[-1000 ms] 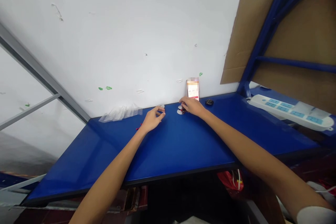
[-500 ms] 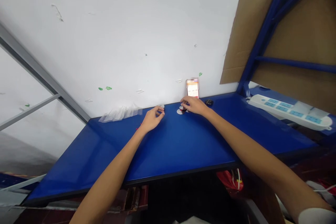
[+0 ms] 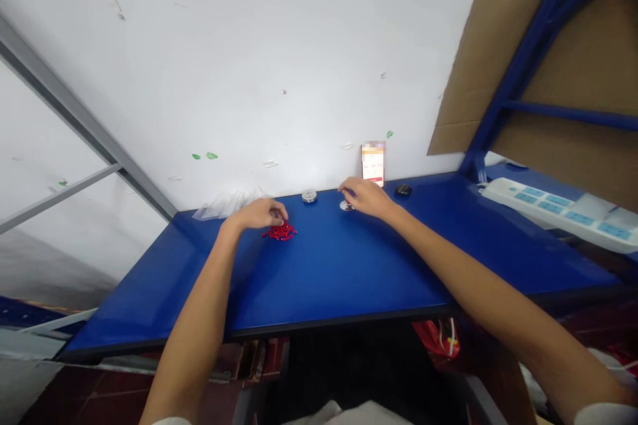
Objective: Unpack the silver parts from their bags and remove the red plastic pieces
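Observation:
My left hand (image 3: 260, 214) is over a small pile of thin red pieces (image 3: 282, 232) on the blue table. Its fingers are curled down at the top of the pile; whatever sits between the fingertips is hidden. Further right, my right hand (image 3: 367, 196) hangs above a flat silver disc (image 3: 345, 206), thumb and fingers pinched together. A bit of red shows just under those fingertips, too small to name, and the hand covers part of the disc. Between my hands a round silver metal piece, like a stack of discs (image 3: 309, 196), stands near the wall.
A phone (image 3: 373, 165) with a timer on its screen leans on the wall behind my right hand. Beside it lies a small black object (image 3: 403, 190). Clear plastic bags (image 3: 226, 203) lie at the back left. A white power strip (image 3: 563, 207) is at the right.
My left hand has moved left, away from the round silver piece and onto the red pile, which now shows plainly. My right hand stays by the disc. The view has shifted slightly.

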The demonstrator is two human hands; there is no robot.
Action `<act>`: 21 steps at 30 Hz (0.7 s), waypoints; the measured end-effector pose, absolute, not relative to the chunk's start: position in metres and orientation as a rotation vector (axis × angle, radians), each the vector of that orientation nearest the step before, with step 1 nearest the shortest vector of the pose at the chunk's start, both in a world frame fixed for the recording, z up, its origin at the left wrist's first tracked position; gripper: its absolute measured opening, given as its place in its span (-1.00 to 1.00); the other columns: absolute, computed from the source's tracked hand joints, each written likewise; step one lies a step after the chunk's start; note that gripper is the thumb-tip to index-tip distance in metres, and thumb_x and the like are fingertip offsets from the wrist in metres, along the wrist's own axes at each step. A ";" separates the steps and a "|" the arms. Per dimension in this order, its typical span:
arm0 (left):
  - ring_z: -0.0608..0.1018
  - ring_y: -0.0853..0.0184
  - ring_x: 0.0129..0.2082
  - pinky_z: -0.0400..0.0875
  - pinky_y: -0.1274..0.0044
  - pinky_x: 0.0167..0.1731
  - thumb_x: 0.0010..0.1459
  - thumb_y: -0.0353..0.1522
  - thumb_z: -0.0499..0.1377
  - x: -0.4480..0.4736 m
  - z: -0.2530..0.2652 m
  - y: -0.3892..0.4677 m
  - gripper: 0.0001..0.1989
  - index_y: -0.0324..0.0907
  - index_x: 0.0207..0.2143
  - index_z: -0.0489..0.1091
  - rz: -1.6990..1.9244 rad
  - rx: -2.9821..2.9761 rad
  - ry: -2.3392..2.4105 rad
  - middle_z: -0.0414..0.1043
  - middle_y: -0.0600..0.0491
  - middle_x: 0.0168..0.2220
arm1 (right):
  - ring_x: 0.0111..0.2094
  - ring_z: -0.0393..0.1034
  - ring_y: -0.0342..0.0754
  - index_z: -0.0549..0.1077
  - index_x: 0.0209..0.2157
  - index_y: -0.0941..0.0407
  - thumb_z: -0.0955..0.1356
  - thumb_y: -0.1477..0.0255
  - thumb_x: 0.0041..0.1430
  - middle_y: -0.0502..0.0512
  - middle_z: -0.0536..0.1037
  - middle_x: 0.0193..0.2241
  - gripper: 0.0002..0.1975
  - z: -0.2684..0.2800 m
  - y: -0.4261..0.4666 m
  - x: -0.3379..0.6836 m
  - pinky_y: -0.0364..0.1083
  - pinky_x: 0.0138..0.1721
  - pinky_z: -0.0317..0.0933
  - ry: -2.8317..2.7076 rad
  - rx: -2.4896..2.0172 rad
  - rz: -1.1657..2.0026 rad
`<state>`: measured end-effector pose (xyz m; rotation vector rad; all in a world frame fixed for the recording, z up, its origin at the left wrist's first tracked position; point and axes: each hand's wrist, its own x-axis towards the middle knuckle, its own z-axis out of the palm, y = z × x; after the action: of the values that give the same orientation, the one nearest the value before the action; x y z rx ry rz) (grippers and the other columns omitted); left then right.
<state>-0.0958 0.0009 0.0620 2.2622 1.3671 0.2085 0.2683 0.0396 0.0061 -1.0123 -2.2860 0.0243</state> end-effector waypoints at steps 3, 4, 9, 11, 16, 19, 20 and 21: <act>0.64 0.24 -0.37 0.40 0.53 -0.39 -0.01 -0.18 0.38 -0.091 0.061 -0.001 -0.70 -0.02 -0.20 0.70 0.177 2.295 1.332 0.69 0.04 -0.29 | -0.06 0.55 0.11 0.62 -0.04 0.08 0.28 0.52 0.43 0.18 0.66 -0.07 -0.73 0.002 0.036 0.263 0.00 -0.07 0.37 -2.291 -0.986 0.030; 0.64 0.25 -0.38 0.38 0.53 -0.41 -0.02 -0.15 0.40 -0.090 0.059 -0.001 -0.70 -0.02 -0.21 0.70 0.168 2.311 1.336 0.68 0.05 -0.30 | -0.05 0.54 0.12 0.62 -0.03 0.08 0.28 0.52 0.43 0.19 0.66 -0.07 -0.73 0.001 0.036 0.260 0.01 -0.04 0.36 -2.289 -0.979 0.027; 0.60 0.30 -0.45 0.34 0.55 -0.45 0.01 -0.21 0.38 -0.083 0.051 0.003 -0.81 -0.06 -0.32 0.69 0.072 2.331 1.333 0.66 0.06 -0.39 | 0.01 0.47 0.16 0.58 0.08 0.13 0.25 0.53 0.47 0.27 0.62 -0.02 -0.68 0.002 0.044 0.225 0.06 0.09 0.30 -2.440 -0.948 -0.131; 0.58 0.33 -0.46 0.32 0.56 -0.45 0.00 -0.27 0.37 -0.081 0.050 0.003 -0.83 -0.08 -0.32 0.69 0.042 2.316 1.356 0.66 0.06 -0.39 | 0.06 0.44 0.19 0.54 0.16 0.18 0.26 0.51 0.48 0.33 0.59 0.05 -0.66 0.005 0.052 0.203 0.10 0.14 0.27 -2.548 -0.948 -0.235; 0.51 0.37 -0.56 0.25 0.55 -0.54 0.03 -0.26 0.34 -0.080 0.051 0.000 -0.81 -0.12 -0.30 0.67 0.026 2.232 1.352 0.64 0.07 -0.42 | 0.08 0.48 0.23 0.60 0.09 0.22 0.37 0.38 0.46 0.40 0.60 0.07 -0.70 0.013 0.071 0.167 0.08 0.11 0.30 -2.757 -1.104 -0.297; 0.52 0.34 -0.55 0.23 0.54 -0.57 0.01 -0.22 0.37 -0.079 0.051 -0.002 -0.79 -0.11 -0.32 0.66 0.045 2.186 1.346 0.63 0.06 -0.43 | 0.03 0.53 0.19 0.66 0.01 0.16 0.33 0.44 0.48 0.35 0.65 0.00 -0.73 0.013 0.075 0.167 0.02 0.06 0.32 -2.756 -1.130 -0.292; 0.52 0.34 -0.55 0.22 0.54 -0.57 -0.01 -0.23 0.38 -0.078 0.051 -0.003 -0.80 -0.11 -0.33 0.66 0.036 2.179 1.345 0.63 0.06 -0.44 | 0.03 0.54 0.17 0.67 0.01 0.14 0.33 0.44 0.48 0.33 0.66 -0.01 -0.73 0.012 0.075 0.169 0.01 0.04 0.32 -2.740 -1.116 -0.290; 0.51 0.34 -0.56 0.22 0.54 -0.58 -0.02 -0.25 0.38 -0.077 0.050 -0.003 -0.81 -0.10 -0.33 0.66 0.024 2.180 1.339 0.62 0.07 -0.45 | 0.03 0.54 0.17 0.68 0.01 0.13 0.33 0.44 0.49 0.32 0.66 0.00 -0.73 0.011 0.076 0.171 0.00 0.04 0.32 -2.726 -1.097 -0.281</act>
<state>-0.0769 -0.0033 0.0501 2.1803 1.3390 0.0235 0.1710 0.0759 0.0107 -1.0968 -2.7259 -0.2813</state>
